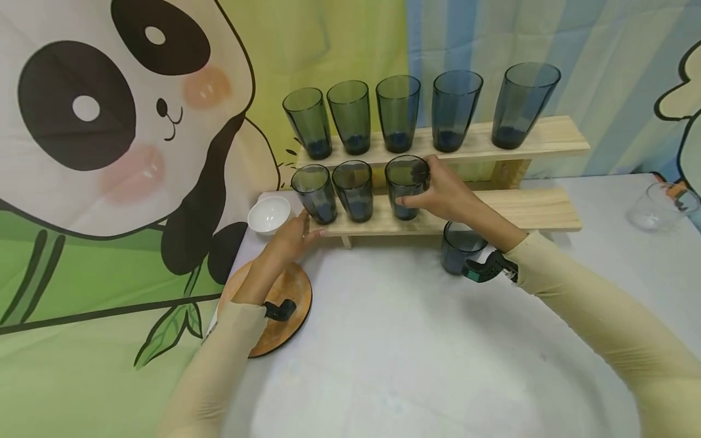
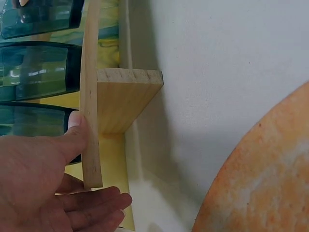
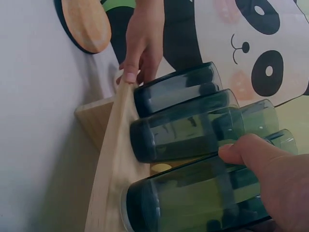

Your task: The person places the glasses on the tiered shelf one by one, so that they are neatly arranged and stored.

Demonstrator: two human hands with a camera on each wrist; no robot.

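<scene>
My right hand (image 1: pixel 448 190) grips a smoked blue-grey drinking glass (image 1: pixel 402 185) near its rim, thumb on the near side. That glass stands upright on the lower board of a two-tier wooden shelf (image 1: pixel 520 208), third from the left. Two matching glasses, a middle one (image 1: pixel 355 191) and a left one (image 1: pixel 316 194), stand beside it. At the shelf's left end my left hand (image 1: pixel 289 239) holds the board, its thumb (image 2: pixel 75 123) on the upper face and its fingers around the end. Several more glasses (image 1: pixel 397 112) line the upper board.
Another glass (image 1: pixel 462 246) stands on the white tabletop (image 1: pixel 383 340) before the shelf, partly behind my right wrist. To the left are a white bowl (image 1: pixel 268 215) and a round wooden plate (image 1: pixel 292 295) under my left forearm. A clear glass vessel (image 1: pixel 654 207) sits far right.
</scene>
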